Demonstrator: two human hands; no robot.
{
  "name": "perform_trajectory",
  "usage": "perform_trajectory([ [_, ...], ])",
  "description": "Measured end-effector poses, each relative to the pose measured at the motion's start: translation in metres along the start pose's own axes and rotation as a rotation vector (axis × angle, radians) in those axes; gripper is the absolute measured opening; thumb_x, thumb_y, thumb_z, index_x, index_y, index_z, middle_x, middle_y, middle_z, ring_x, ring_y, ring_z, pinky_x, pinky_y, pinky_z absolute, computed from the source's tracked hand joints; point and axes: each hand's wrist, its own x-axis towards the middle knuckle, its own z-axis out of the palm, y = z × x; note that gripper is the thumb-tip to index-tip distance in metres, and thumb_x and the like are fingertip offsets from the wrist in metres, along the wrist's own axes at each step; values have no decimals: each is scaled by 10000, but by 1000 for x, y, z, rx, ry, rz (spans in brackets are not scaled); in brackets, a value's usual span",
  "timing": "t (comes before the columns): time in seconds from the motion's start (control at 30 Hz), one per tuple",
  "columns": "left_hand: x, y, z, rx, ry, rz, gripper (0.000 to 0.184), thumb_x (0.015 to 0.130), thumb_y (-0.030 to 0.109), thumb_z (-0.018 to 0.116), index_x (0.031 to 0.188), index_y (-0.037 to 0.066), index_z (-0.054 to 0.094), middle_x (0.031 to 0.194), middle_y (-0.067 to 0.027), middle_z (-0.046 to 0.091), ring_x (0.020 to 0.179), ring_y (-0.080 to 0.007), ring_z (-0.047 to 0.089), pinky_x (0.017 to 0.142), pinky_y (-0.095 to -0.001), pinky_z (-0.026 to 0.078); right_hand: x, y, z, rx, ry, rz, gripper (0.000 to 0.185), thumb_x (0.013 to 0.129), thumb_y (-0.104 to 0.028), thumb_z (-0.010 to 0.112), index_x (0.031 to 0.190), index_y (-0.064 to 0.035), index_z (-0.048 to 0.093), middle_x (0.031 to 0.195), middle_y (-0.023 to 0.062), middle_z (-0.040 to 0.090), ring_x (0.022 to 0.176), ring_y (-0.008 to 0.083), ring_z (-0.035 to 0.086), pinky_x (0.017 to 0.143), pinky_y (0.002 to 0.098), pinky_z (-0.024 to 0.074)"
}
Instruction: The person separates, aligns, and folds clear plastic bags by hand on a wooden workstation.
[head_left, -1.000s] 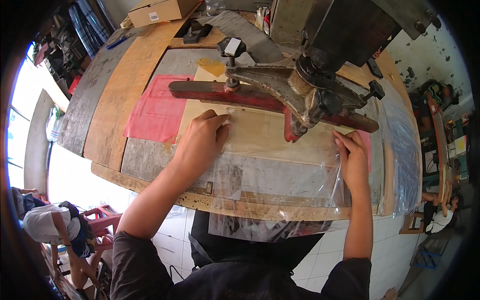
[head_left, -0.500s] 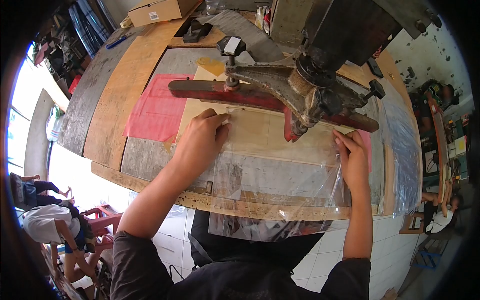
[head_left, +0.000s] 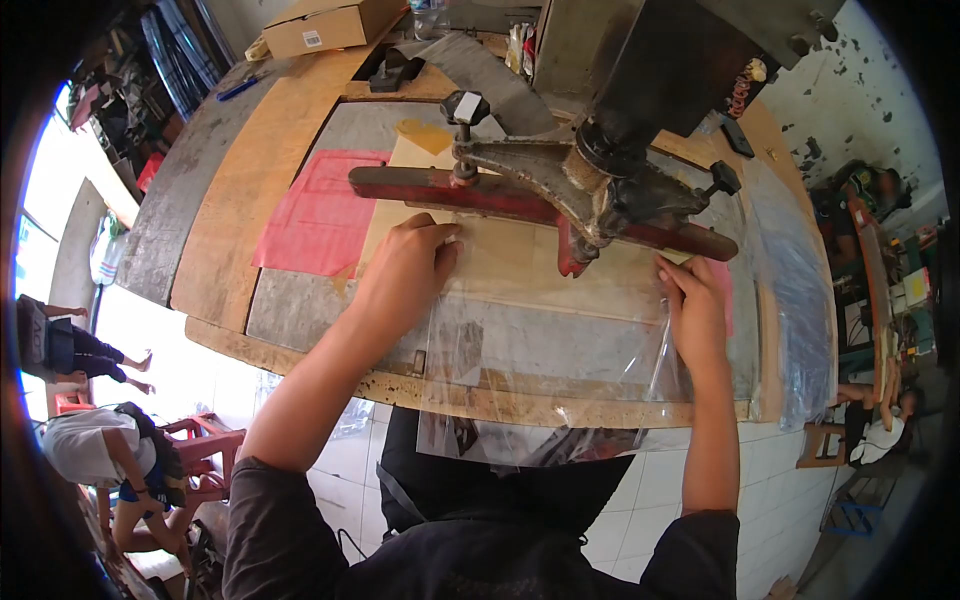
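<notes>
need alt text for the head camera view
A person's left hand and right hand hold a clear plastic sheet that overhangs the near edge of a worktable, close to a red-sided metal bar. A pink sheet lies at left, a cardboard box farther back.

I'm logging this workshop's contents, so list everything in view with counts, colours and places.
Clear plastic sheet: one, transparent, between the hands, over the bench's front edge
Press bar: one, dark and red, above the bench
Board: one, cream, beneath the bar
Red sheet: one, pinkish red, bench left
Bench: one, brown and grey, centre
Box: one, brown, back left
Pen: one, blue, back left
Phone: one, black, back right
Loose plastic: count unclear, transparent, bench right
Stool: at least one, red, floor left
People: at least four, mixed clothing, both sides
Left hand: one, bare, sheet's left edge
Right hand: one, bare, sheet's right edge
</notes>
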Motion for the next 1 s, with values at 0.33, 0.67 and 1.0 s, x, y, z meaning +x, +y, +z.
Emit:
perform_trajectory([
  [0.33, -4, -4, 6, 80, 23, 33, 221, 919, 120, 695, 1106, 33, 772, 994, -180, 683, 871, -379, 677, 807, -461, 535, -2, 2, -1, -53, -3, -23, 258, 967, -30, 681, 1206, -61, 772, 941, 119, 594, 861, 286, 632, 783, 393, 504],
  [0.67, -8, 0, 1, 384, -45, 403, 211, 939, 171, 704, 1090, 27, 734, 1239, -74, 669, 1118, -274, 671, 958, -404, 554, 1, 5, 0, 9, 136, -278, 211, 912, 19, 693, 1111, 14, 765, 1114, 150, 718, 1027, 342, 684, 872, 426, 543],
  [1.0, -12, 7, -4, 318, -119, 290, 330, 945, 232, 711, 1199, 21, 695, 1289, -93, 664, 1166, -300, 657, 976, -427, 551, -1, -2, 1, 6, 63, -181, 220, 926, 19, 675, 1128, 5, 763, 1119, 130, 728, 1049, 334, 665, 915, 406, 543],
])
